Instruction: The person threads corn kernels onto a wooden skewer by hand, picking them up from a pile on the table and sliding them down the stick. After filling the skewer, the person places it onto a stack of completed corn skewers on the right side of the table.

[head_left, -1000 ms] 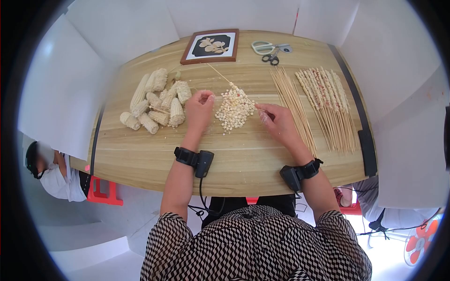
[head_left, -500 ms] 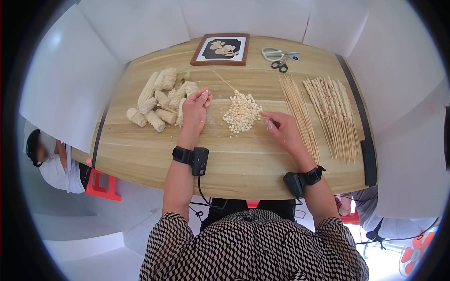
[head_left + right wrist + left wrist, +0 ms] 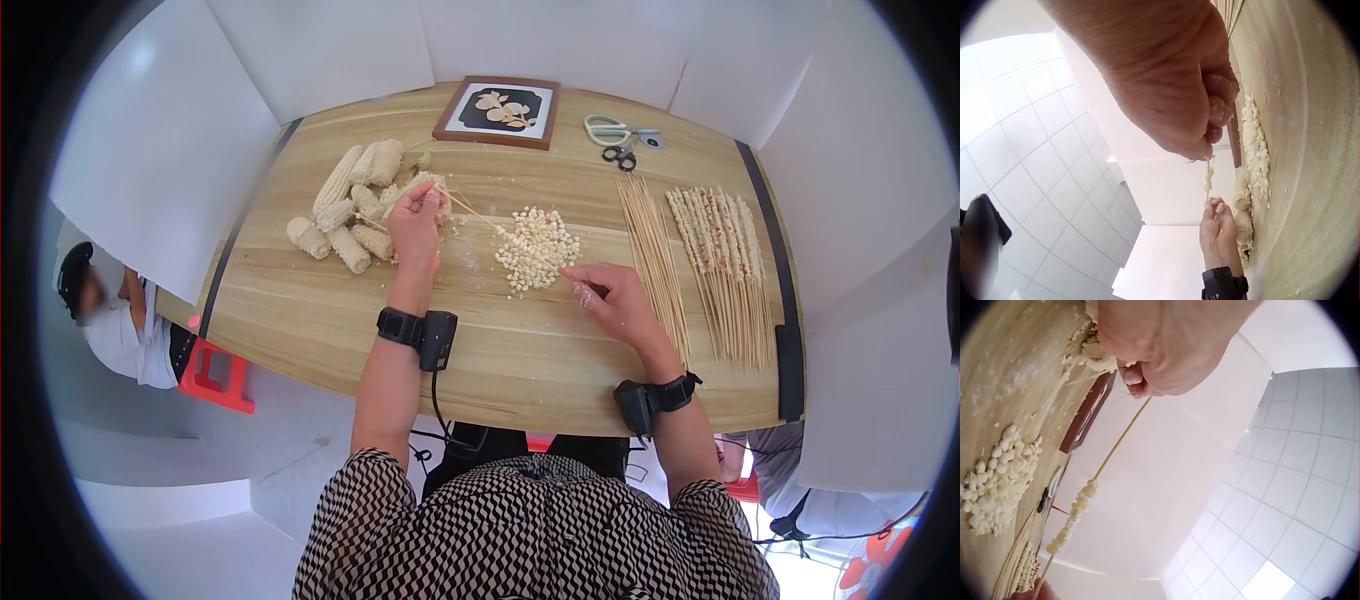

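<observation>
**Grasping a skewer by both ends above the bench**

In left hand (image 3: 414, 225), pinches one end of the skewer (image 3: 1122, 437) between curled fingers; in right hand (image 3: 618, 305), grips the opposite end, near the threaded kernels (image 3: 1072, 515). Holds it raised above the bench (image 3: 520, 360), slanting from upper left to lower right in the head view. Reaches in over the near edge with both forearms, nearly straight ahead on the left, angled inward on the right. Wears strapped wrist cameras on both, over the wood.

Just beyond the right fingertips, close to the skewer, meets the pile of loose kernels (image 3: 538, 250). Beside the left fingers, comes right up to the heap of cobs (image 3: 345, 205), tight for moving further left. Between pile and near edge, leaves a broad stretch of wood.

To the right of the right hand, runs into a row of bare sticks (image 3: 655, 260), then kernel-covered skewers (image 3: 715, 240), then a black strip (image 3: 790, 370) along the right edge. Toward the far edge, ends at a framed picture (image 3: 497, 112), green-handled scissors (image 3: 607, 130) and black-handled scissors (image 3: 620, 155), in front of white panels (image 3: 550, 40).
</observation>
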Available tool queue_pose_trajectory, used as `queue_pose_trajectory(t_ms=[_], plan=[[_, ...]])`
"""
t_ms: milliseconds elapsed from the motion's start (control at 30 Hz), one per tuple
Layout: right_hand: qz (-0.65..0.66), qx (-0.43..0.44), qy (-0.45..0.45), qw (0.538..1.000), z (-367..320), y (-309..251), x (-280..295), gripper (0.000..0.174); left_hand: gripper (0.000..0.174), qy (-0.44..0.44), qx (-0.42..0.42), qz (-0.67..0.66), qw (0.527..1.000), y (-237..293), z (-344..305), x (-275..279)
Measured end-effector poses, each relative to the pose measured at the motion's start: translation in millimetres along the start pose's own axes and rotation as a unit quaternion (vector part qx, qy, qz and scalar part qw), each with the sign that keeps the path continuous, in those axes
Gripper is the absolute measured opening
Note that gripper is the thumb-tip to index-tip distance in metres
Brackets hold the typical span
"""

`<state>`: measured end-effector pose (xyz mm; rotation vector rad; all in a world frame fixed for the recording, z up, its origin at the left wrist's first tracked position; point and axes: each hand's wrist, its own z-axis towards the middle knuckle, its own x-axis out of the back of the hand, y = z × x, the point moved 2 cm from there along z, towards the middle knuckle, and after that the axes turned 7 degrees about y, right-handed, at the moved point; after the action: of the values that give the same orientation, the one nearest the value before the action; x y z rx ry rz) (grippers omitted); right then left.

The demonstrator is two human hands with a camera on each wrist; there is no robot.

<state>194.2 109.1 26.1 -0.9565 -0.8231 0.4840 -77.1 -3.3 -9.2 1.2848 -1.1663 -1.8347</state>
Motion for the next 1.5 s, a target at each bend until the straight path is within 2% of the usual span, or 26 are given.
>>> queue_pose_trajectory(t_ms=[333, 500, 833, 933, 1033, 1300, 1500], plan=[[-0.002, -0.018, -0.002, 1.000, -1, 2, 0, 0.025, 0.016, 0.023, -0.045, 0.034, 0.998, 2, -3, -2], [0.000, -0.013, 0.005, 1.000, -1, 3, -1, 0.024, 0.016, 0.063, -0.128, 0.130, 0.981, 5, -5, -4], [0.003, 0.003, 0.017, 1.000, -2, 4, -3, 0.024, 0.016, 0.068, -0.145, 0.199, 0.967, 9, -21, -14], [0.003, 0.007, 0.024, 1.000, -2, 2, -3, 0.024, 0.016, 0.041, -0.150, 0.220, 0.963, 3, -26, -20], [0.004, 0.002, 0.035, 0.999, -2, 4, -2, 0.024, 0.016, -0.003, -0.134, 0.172, 0.976, 0, -36, -30], [-0.012, 0.011, 0.065, 0.998, 0, 2, 1, 0.024, 0.016, -0.080, -0.126, 0.219, 0.964, -1, -52, -43], [-0.025, 0.001, 0.072, 0.997, 0, 1, 3, 0.024, 0.017, -0.137, -0.113, 0.201, 0.963, -13, -61, -48]])
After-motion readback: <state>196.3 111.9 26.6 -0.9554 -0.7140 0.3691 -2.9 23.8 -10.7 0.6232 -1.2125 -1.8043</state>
